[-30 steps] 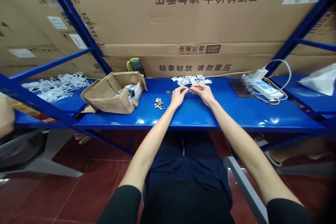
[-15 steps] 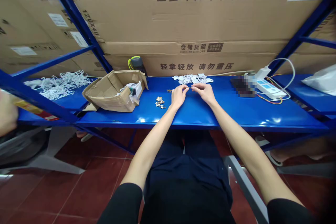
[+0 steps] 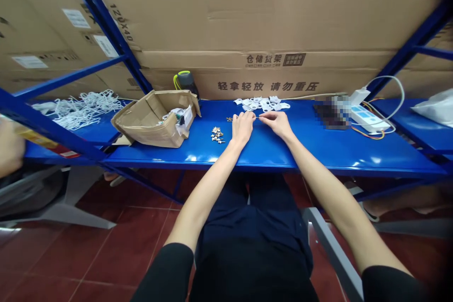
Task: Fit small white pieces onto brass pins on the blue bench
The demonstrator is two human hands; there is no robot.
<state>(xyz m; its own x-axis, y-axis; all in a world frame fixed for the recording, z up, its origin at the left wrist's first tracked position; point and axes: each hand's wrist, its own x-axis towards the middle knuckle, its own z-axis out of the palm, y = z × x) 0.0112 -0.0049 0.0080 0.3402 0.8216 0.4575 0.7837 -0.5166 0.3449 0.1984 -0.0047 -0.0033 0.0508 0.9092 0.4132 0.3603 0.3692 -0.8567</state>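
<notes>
Over the middle of the blue shelf table point(image 3: 329, 151), my left hand point(image 3: 242, 127) and my right hand point(image 3: 278, 123) face each other with fingertips pinched. A thin, small piece point(image 3: 257, 117) spans the gap between them; it is too small to name. Left of my left hand lies a small heap of brass-and-white parts with thin pins point(image 3: 217, 135). A few brass-coloured pieces point(image 3: 230, 119) show just beside my left fingers. Beyond both hands, several white flat plastic pieces with holes point(image 3: 262, 103) form a loose pile.
A torn cardboard box point(image 3: 148, 127) with small items stands at left, a dark bottle point(image 3: 187, 82) behind it. At right are a white power strip point(image 3: 370, 119) with cables and a blurred dark object point(image 3: 332, 112). White cords point(image 3: 85, 108) lie far left, near another person's arm point(image 3: 10, 146).
My hands stay close together at the same spot, the left fingers slightly more curled over. The whole view has shifted a little; the piles look unchanged.
</notes>
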